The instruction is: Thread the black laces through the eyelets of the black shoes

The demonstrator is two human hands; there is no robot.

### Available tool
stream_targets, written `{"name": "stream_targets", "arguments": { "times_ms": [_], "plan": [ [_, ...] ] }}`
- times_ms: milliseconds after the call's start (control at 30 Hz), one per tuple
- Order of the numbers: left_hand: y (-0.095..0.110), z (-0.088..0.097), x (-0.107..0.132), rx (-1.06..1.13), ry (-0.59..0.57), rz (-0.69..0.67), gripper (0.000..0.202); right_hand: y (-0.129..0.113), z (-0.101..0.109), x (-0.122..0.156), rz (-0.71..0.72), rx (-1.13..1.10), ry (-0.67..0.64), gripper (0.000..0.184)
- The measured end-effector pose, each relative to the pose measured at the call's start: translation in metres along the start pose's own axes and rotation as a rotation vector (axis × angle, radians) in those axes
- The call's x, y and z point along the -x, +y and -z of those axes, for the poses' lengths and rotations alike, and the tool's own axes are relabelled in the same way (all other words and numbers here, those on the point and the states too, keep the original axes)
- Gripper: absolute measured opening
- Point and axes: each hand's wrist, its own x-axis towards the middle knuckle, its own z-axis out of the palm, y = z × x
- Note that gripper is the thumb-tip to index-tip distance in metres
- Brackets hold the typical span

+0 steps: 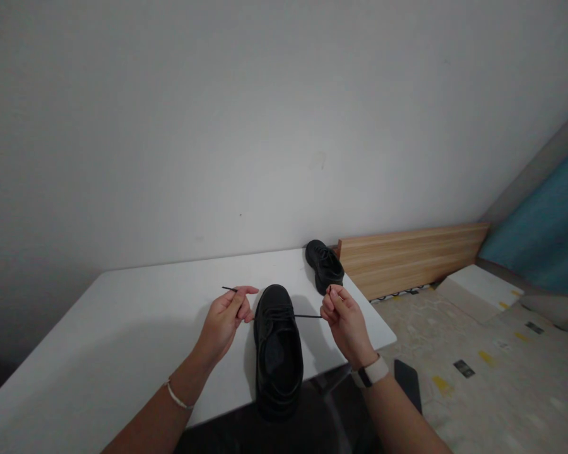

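A black lace-up shoe (278,353) rests on the white table (146,334), toe toward the wall and heel at the front edge. Left of its laces, my left hand (226,318) pinches one end of a black shoelace (308,316), whose tip sticks out above the fingers. On the other side, my right hand (343,320) is closed on the lace's other end, and that stretch runs straight from the shoe to the fingers. Both hands are raised beside the shoe, apart from its body.
A second black shoe (325,266) stands at the table's back right corner. Beyond it are a wooden headboard (411,258) and a bed (454,353) with a dark phone-like slab (408,383) on it. A blue curtain (544,221) hangs at right.
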Motion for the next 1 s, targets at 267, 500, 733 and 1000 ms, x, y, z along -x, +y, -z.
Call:
{"name": "stream_targets", "arguments": {
  "times_ms": [267, 500, 733, 1000],
  "plan": [
    [-0.001, 0.009, -0.002, -0.174, -0.005, -0.071, 0.032, 0.012, 0.012, 0.008, 0.074, 0.373, -0.128, 0.026],
    [0.014, 0.025, 0.015, -0.755, -0.173, -0.145, 0.02, 0.004, 0.004, 0.024, 0.181, 0.733, -0.325, 0.012],
    [0.02, 0.021, 0.02, -1.104, -0.377, -0.428, 0.015, -0.006, -0.003, 0.026, 0.251, 0.889, -0.396, 0.011],
    [0.01, 0.01, 0.025, -1.196, -0.425, -0.53, 0.017, -0.007, -0.012, 0.029, 0.311, 0.953, -0.421, 0.011]
  ]
}}
